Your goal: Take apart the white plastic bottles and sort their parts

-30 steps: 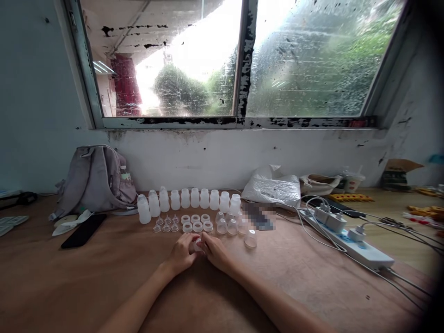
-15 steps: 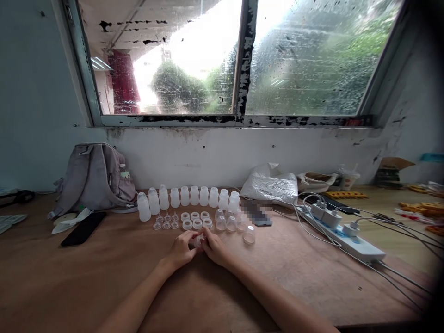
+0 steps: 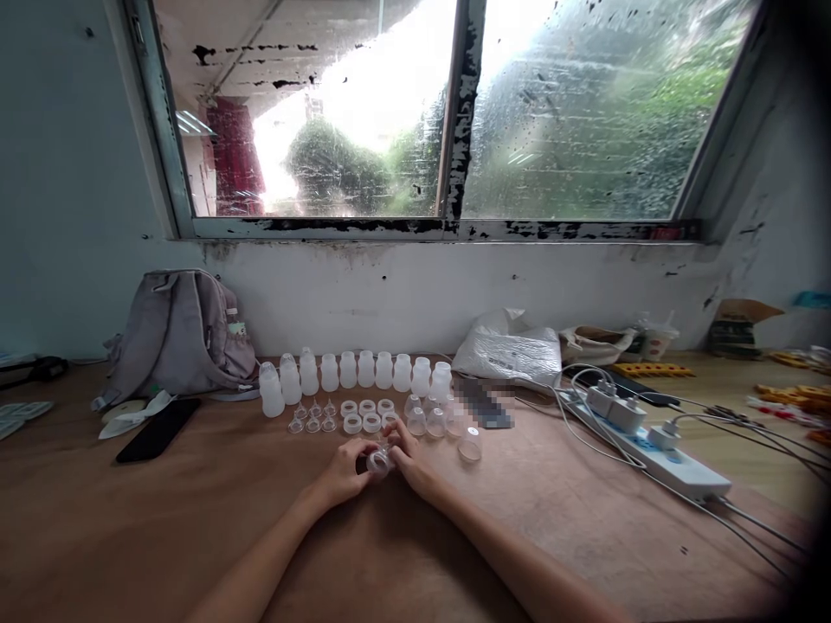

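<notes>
Near the table's front, my left hand [image 3: 349,470] is closed around a translucent baby-bottle collar ring [image 3: 378,462], its round opening turned toward me. Beside it my right hand [image 3: 410,452] has its fingertips bent against the ring's right side. Whether a teat sits inside the ring is too small to tell. Just beyond my hands stand two rows of white collar rings [image 3: 352,423]. Clear silicone teats [image 3: 312,425] lie to their left. Clear dome caps [image 3: 435,422] are on the right, with a single cap [image 3: 470,445] closer to me. Behind them runs a row of frosted baby bottles [image 3: 348,369].
A grey backpack [image 3: 178,333] and a black phone [image 3: 157,430] occupy the left. To the right are a silver bag [image 3: 506,348] and a white power strip [image 3: 675,463] with plugs and trailing cables. A wall with a window [image 3: 454,229] bounds the table's back.
My right fingers have loosened and shifted slightly up and right, so more of the ring shows. My left hand keeps its hold. The whole view has shifted slightly.
</notes>
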Available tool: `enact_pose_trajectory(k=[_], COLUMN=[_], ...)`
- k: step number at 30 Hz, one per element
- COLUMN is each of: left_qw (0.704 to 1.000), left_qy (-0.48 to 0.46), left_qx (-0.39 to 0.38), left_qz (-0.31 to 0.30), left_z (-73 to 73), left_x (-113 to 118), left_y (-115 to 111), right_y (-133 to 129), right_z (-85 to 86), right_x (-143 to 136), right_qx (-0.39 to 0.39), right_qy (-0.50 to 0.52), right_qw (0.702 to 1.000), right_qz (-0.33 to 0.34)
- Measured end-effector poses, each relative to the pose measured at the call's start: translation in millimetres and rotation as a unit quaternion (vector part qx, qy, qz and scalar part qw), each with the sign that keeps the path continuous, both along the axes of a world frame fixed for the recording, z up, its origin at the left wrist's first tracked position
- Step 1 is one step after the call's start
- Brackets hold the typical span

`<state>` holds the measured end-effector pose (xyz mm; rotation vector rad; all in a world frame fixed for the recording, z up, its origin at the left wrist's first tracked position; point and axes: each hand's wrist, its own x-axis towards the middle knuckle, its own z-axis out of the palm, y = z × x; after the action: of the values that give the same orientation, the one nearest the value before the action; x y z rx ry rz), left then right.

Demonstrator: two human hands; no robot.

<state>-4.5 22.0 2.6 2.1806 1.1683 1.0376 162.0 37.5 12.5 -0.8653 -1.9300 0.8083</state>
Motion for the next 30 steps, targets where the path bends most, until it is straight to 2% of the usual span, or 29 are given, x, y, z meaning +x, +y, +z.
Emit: enact_pose_trajectory(k=[2, 5, 9, 14, 19, 24, 30], left_qw=[1.000, 1.000, 0.995, 0.984, 0.982, 0.978, 0.935], left_qy=[0.012, 0.017, 0.032, 0.074, 0.085, 0.109, 0.183], left_qx=[0.001, 0.013, 0.087, 0.157, 0.158, 0.136, 0.074], left_qz=[0.002, 0.002, 0.022, 0.042, 0.055, 0.118, 0.294], left_z=[-0.9, -1.2, 0.1, 4.3, 5.9, 2.6, 5.1], left_x=[0.0, 0.7, 1.6, -0.4, -2.3, -5.8, -26.5], left_y=[-0.6, -2.1, -3.8, -4.8, -4.5, 0.7, 13.1], right_y=[1.7, 4.8, 7.4, 8.2, 5.1, 1.5, -4.4], right_z=[1.1, -2.6, -8.6, -7.6, -8.1, -8.2, 1.9], right_x=[1.1, 0.2, -2.4, -1.0, -1.4, -3.1, -1.5], right_qx=[-0.007, 0.022, 0.048, 0.058, 0.092, 0.107, 0.149], right_qy=[0.023, 0.010, -0.031, -0.045, -0.059, -0.066, -0.138], right_qw=[1.000, 1.000, 0.998, 0.997, 0.994, 0.991, 0.979], right_qz=[-0.010, -0.018, 0.005, 0.025, 0.023, 0.037, 0.035])
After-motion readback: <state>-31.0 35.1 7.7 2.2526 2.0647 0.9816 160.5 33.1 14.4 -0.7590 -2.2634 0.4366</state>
